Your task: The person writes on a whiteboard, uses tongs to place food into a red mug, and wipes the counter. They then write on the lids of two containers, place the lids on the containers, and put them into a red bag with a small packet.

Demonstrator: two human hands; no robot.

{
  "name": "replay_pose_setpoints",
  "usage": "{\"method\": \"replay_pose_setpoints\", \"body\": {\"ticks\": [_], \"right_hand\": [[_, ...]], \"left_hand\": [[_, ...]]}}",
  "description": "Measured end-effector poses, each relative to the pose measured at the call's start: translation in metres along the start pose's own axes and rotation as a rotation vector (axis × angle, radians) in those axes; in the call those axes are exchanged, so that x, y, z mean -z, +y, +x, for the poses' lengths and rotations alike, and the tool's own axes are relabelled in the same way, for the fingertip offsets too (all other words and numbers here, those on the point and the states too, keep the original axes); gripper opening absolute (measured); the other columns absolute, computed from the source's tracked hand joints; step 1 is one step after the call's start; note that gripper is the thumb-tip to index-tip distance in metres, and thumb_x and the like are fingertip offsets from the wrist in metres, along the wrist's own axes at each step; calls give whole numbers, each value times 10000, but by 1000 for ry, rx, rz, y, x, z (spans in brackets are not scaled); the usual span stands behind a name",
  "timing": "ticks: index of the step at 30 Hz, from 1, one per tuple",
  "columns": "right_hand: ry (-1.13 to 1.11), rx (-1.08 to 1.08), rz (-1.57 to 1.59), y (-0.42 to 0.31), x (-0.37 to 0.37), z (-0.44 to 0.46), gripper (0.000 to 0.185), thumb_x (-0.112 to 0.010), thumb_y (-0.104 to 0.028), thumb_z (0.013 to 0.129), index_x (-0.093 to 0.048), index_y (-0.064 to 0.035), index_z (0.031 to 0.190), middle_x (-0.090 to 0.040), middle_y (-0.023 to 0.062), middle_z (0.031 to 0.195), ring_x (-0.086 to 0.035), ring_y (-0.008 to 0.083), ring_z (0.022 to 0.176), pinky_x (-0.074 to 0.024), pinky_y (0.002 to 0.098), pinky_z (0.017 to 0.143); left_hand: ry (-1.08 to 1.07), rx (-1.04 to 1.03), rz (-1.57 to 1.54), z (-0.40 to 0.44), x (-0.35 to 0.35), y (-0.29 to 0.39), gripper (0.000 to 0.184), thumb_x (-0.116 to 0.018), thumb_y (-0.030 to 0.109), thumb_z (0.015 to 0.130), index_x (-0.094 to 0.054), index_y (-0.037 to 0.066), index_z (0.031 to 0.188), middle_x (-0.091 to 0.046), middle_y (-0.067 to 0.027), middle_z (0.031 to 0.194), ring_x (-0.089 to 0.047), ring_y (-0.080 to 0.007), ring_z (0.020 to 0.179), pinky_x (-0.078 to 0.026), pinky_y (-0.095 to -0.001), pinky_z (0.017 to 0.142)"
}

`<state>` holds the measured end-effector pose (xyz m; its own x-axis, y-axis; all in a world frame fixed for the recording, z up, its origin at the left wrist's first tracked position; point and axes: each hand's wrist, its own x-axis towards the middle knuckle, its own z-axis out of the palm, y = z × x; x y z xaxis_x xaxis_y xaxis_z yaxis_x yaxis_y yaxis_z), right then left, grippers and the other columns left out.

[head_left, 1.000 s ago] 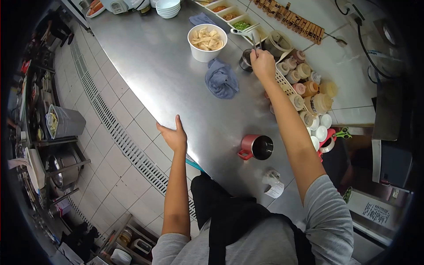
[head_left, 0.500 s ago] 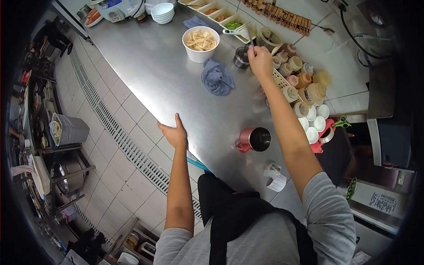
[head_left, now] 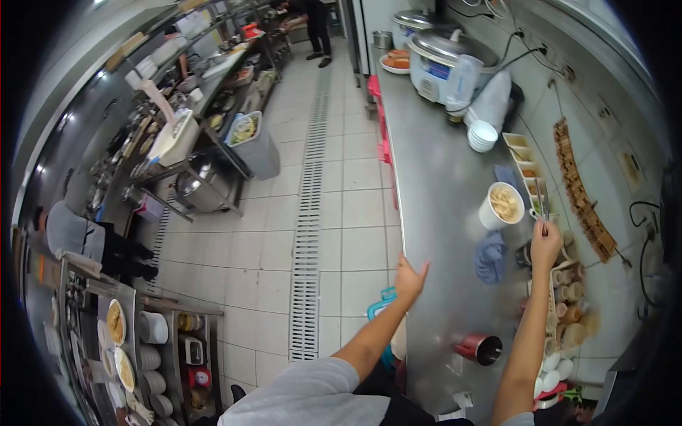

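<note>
Head view: I'm seeing one white tub holding pale food pieces, standing on the steel bench between two blue cloths. Just beside it, the right hand is keeping a narrow grip on one pair of metal tongs, pointing across the condiment tray. One red mug is showing a dark inside. The left hand is resting at the bench edge, grip wide.

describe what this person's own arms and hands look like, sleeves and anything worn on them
Short, plain grey sleeves leave the forearms bare. The left hand and right hand are ungloved, with no watch, bracelet or cable visible.
</note>
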<state>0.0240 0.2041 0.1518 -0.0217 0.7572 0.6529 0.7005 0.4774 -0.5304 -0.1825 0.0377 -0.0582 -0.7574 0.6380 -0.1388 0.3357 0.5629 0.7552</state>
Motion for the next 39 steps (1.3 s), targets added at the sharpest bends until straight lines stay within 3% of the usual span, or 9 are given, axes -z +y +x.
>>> {"method": "replay_pose_setpoints", "body": {"ticks": [4, 6, 9, 12, 15, 17, 34, 36, 39], "right_hand": [[-90, 250, 360, -166, 12, 34, 286, -606, -90, 805, -438, 19, 601, -343, 47, 544, -312, 119, 491, -255, 284, 450], [-180, 203, 412, -206, 20, 46, 248, -594, -158, 841, -543, -5, 652, -384, -44, 549, -319, 40, 509, -246, 237, 443], [-318, 73, 701, -235, 49, 23, 308, -619, -161, 775, -444, -9, 572, -420, 77, 486, -400, 96, 434, -309, 293, 423], [-237, 231, 753, -213, 72, -66, 256, -629, -72, 757, -456, 2, 584, -394, 59, 542, -372, 132, 474, -280, 286, 429], [-323, -76, 657, -176, 101, -169, 234, -616, -50, 759, -465, 3, 587, -414, 86, 575, -389, 202, 470, -308, 320, 440], [-419, -206, 476, -156, 125, -220, 234, -611, -93, 773, -480, -1, 603, -485, 103, 636, -463, 240, 486, -375, 343, 461], [-148, -234, 172, -136, 226, -277, 276, -675, -49, 695, -440, -18, 553, -504, 103, 635, -462, 212, 468, -359, 317, 427], [-672, -173, 356, -137, 223, -282, 277, -662, -86, 717, -448, -37, 549, -469, 84, 584, -461, 221, 465, -354, 331, 432], [-660, -253, 475, -133, 222, -302, 258, -646, -91, 728, -461, -55, 552, -438, 70, 543, -456, 225, 452, -336, 330, 424]], "left_hand": [[-43, 36, 36, -6, 12, 4, 894, -610, 515, 736, -194, -9, 1329, -471, -278, 1129, -541, -411, 947, -450, -460, 796], [1, -22, 22, -4, 6, -1, 885, -615, 501, 738, -213, -28, 1323, -450, -285, 1173, -521, -411, 995, -437, -457, 828], [8, -140, -60, 3, -8, -12, 899, -623, 480, 739, -218, -75, 1317, -365, -300, 1286, -389, -397, 1185, -347, -429, 965], [-55, -189, -127, -4, -8, -4, 765, -612, 456, 770, -307, -93, 1207, -450, -261, 1148, -458, -359, 1051, -390, -412, 876], [-72, -204, -165, -24, 19, 22, 578, -601, 386, 818, -437, -125, 1031, -572, -211, 947, -540, -297, 878, -449, -362, 766], [-9, -155, -56, -12, 5, 6, 836, -643, 430, 759, -255, -154, 1214, -523, -327, 1035, -546, -418, 962, -457, -425, 816], [22, -192, 35, -6, -1, -1, 900, -606, 493, 761, -213, -154, 1248, -458, -364, 1127, -486, -448, 1054, -404, -429, 901], [-12, -161, 35, -6, 0, 2, 896, -606, 494, 759, -217, -148, 1249, -457, -361, 1134, -484, -445, 1059, -402, -426, 904], [-31, -146, 27, -6, 1, 0, 889, -609, 492, 757, -224, -139, 1250, -457, -351, 1146, -482, -438, 1068, -398, -422, 910]]}}
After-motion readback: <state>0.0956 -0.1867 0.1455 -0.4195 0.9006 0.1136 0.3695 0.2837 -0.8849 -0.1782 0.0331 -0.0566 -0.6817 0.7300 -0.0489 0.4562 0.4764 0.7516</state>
